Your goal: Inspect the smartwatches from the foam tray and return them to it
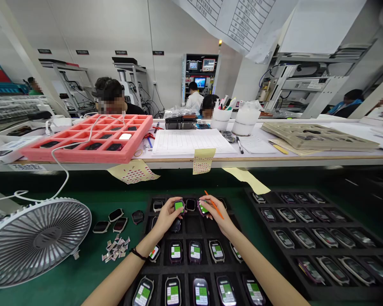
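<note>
Head | left grip holds one watch | right grip holds one watch, one orange stick

No text could be read surely: characters on the hanging sheet, the signs on the far wall and the near watches were too small or blurred.

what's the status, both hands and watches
Left hand gripping lit watch. Right hand gripping second watch, plus orange stick. Fan at left, clear of both hands.
</note>
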Action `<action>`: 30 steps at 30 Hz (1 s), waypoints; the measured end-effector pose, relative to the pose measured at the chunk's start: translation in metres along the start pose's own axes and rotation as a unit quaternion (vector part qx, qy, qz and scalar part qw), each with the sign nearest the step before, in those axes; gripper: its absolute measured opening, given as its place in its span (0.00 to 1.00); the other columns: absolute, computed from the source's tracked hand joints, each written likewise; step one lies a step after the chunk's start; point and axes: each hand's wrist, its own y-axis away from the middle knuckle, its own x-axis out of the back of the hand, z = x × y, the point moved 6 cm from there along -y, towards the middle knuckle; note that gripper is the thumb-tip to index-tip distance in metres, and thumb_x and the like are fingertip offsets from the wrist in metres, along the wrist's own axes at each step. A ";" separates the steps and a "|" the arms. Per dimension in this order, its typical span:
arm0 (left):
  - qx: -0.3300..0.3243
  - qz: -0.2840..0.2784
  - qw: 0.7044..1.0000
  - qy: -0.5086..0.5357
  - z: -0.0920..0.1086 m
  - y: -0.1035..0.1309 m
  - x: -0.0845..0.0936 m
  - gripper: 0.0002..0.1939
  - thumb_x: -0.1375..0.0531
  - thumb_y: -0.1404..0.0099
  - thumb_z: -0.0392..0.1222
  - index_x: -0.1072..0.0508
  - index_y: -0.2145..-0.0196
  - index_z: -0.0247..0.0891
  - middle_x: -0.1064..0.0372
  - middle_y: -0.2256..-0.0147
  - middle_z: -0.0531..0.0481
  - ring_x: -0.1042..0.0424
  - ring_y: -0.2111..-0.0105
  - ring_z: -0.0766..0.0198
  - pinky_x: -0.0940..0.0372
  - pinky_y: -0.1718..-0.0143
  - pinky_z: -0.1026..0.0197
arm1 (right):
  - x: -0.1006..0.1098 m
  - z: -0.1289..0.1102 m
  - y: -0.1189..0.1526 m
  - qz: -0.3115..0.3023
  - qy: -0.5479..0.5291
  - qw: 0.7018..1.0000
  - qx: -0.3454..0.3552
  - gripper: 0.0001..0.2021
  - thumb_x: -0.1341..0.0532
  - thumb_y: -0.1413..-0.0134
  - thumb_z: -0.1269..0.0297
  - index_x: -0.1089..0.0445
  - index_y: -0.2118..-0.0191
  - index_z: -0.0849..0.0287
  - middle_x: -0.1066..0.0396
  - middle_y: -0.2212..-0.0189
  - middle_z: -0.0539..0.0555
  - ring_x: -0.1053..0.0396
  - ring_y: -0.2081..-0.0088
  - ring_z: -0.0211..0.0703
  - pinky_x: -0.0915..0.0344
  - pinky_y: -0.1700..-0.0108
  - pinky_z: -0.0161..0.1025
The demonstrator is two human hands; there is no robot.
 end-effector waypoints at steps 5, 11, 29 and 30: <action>0.013 0.005 1.000 0.017 0.001 0.000 0.000 0.23 0.36 0.47 0.50 0.34 0.56 0.36 0.30 0.62 0.47 0.27 0.66 0.60 0.31 0.73 0.63 | 0.000 0.003 0.000 -0.010 -0.012 1.000 0.004 0.13 0.37 0.51 0.52 0.31 0.65 0.57 0.39 0.76 0.47 0.42 0.79 0.32 0.47 0.81 0.30; 0.023 0.002 1.000 0.008 0.003 0.002 0.000 0.22 0.38 0.45 0.50 0.33 0.56 0.37 0.30 0.61 0.46 0.27 0.64 0.59 0.31 0.71 0.62 | -0.003 0.001 0.000 -0.023 -0.021 0.999 0.007 0.14 0.36 0.52 0.52 0.32 0.64 0.56 0.39 0.75 0.47 0.41 0.78 0.33 0.47 0.81 0.30; 0.006 -0.035 0.996 0.088 -0.003 0.003 -0.004 0.31 0.36 0.45 0.41 0.39 0.45 0.41 0.39 0.45 0.44 0.34 0.49 0.53 0.37 0.47 0.50 | -0.008 0.003 -0.002 -0.067 -0.045 0.996 0.028 0.18 0.34 0.53 0.57 0.35 0.57 0.55 0.35 0.69 0.50 0.37 0.74 0.36 0.45 0.80 0.32; 0.003 -0.033 0.996 0.087 -0.003 0.002 -0.004 0.31 0.36 0.45 0.41 0.39 0.44 0.41 0.39 0.45 0.43 0.34 0.49 0.54 0.37 0.47 0.50 | -0.007 0.003 -0.001 -0.068 -0.050 0.996 0.028 0.17 0.35 0.52 0.57 0.35 0.57 0.55 0.35 0.69 0.50 0.36 0.74 0.36 0.45 0.80 0.32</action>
